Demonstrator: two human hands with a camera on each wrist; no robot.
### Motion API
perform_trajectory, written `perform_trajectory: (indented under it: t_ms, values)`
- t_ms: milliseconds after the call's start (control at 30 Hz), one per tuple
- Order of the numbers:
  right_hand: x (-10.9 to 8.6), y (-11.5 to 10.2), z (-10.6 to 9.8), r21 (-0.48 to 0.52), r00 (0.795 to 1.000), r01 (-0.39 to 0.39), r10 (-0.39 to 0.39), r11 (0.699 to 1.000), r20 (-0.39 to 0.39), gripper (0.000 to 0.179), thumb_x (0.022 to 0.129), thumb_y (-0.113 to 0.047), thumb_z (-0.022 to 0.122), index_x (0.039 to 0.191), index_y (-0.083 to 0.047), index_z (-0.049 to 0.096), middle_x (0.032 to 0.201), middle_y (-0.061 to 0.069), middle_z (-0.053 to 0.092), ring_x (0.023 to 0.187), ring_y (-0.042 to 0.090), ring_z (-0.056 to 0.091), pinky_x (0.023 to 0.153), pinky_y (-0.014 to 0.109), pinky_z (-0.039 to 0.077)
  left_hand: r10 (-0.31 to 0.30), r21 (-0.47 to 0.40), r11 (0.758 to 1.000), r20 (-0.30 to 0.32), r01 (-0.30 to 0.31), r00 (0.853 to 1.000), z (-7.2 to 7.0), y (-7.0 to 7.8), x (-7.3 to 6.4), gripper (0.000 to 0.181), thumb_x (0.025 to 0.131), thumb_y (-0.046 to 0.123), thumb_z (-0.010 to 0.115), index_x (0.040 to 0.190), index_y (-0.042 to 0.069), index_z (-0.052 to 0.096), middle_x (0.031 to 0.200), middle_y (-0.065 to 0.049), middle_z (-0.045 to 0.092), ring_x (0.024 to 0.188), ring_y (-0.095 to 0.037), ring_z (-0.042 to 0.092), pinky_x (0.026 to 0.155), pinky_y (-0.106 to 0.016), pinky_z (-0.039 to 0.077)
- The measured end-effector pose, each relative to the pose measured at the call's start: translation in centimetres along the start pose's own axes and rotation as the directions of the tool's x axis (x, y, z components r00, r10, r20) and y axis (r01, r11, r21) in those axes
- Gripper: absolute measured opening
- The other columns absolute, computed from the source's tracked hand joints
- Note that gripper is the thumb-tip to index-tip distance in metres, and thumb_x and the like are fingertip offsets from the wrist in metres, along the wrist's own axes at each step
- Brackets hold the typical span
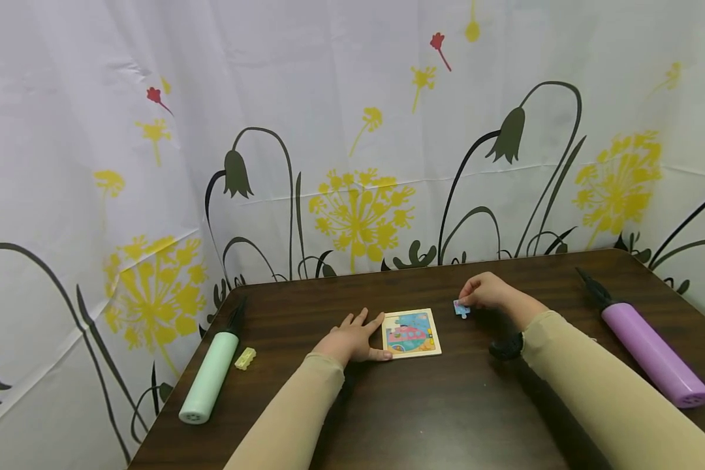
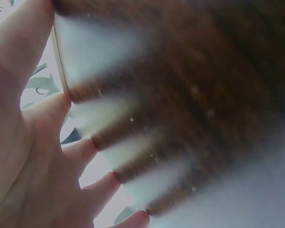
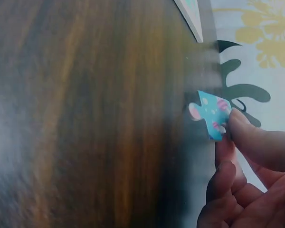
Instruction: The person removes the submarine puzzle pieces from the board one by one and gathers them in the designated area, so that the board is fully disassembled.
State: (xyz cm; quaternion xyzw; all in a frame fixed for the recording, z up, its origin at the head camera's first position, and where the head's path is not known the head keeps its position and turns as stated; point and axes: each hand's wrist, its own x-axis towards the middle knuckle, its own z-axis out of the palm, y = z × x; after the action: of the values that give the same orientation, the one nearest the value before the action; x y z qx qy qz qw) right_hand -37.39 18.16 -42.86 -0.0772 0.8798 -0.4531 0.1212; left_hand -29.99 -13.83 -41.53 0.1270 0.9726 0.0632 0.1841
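A small square jigsaw puzzle with a pale wooden frame lies mid-table, its picture pink, blue and orange. At its upper left a pale gap shows in the picture. My left hand rests at the frame's left edge with fingers spread, thumb at the lower corner. To the right of the frame, my right hand pinches a light-blue puzzle piece with pink and white spots between thumb and fingers. In the right wrist view the piece's knob points left, and a corner of the frame shows at the top.
On the left lies a mint-green hand pump with a black nozzle, beside a small pale-yellow object. A purple hand pump lies on the right. Behind the dark wooden table hangs a white flowered curtain.
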Motion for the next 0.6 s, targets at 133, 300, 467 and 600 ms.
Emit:
perform_trajectory:
  t_ms: [133, 300, 467, 600]
  values:
    - [0.1, 0.3, 0.5, 0.001, 1.0, -0.005, 0.005, 1.0, -0.015, 0.009, 0.085, -0.009, 0.077, 0.082, -0.003, 0.07, 0.073, 0.0, 0.059, 0.065, 0.016, 0.05, 0.055, 0.028, 0.039, -0.002, -0.005, 1.0, -0.002, 0.002, 1.0, 0.0, 0.0, -0.1, 0.095, 0.083, 0.065, 0.066, 0.159, 0.031, 0.022, 0.163, -0.009, 0.015, 0.147, -0.038, 0.015, 0.112, -0.059, 0.022]
    - [0.2, 0.3, 0.9, -0.004, 0.997, -0.015, 0.015, 1.0, -0.073, 0.01, 0.085, -0.01, 0.077, 0.088, -0.002, 0.072, 0.083, 0.004, 0.063, 0.072, 0.019, 0.053, 0.06, 0.03, 0.043, -0.002, -0.012, 1.0, -0.007, 0.002, 1.0, 0.2, 0.0, 0.0, 0.095, 0.082, 0.065, 0.067, 0.159, 0.031, 0.022, 0.163, -0.01, 0.015, 0.147, -0.038, 0.015, 0.112, -0.059, 0.022]
    - [0.3, -0.6, 1.6, -0.015, 0.993, 0.018, -0.019, 1.0, -0.115, 0.009, 0.085, -0.008, 0.078, 0.088, -0.001, 0.073, 0.084, 0.004, 0.066, 0.073, 0.018, 0.053, 0.062, 0.03, 0.045, -0.002, -0.006, 1.0, -0.003, 0.002, 1.0, 0.3, -0.1, 0.2, 0.095, 0.082, 0.066, 0.066, 0.159, 0.031, 0.022, 0.164, -0.01, 0.015, 0.147, -0.038, 0.014, 0.112, -0.059, 0.022]
    - [0.6, -1.9, 3.1, -0.024, 0.992, 0.078, -0.08, 0.997, -0.094, 0.008, 0.084, -0.006, 0.078, 0.087, -0.001, 0.073, 0.08, 0.003, 0.068, 0.071, 0.016, 0.054, 0.062, 0.029, 0.044, -0.005, 0.001, 1.0, -0.002, 0.005, 1.0, 0.1, -0.1, 0.1, 0.095, 0.082, 0.066, 0.065, 0.159, 0.032, 0.021, 0.164, -0.009, 0.014, 0.147, -0.038, 0.014, 0.112, -0.058, 0.021]
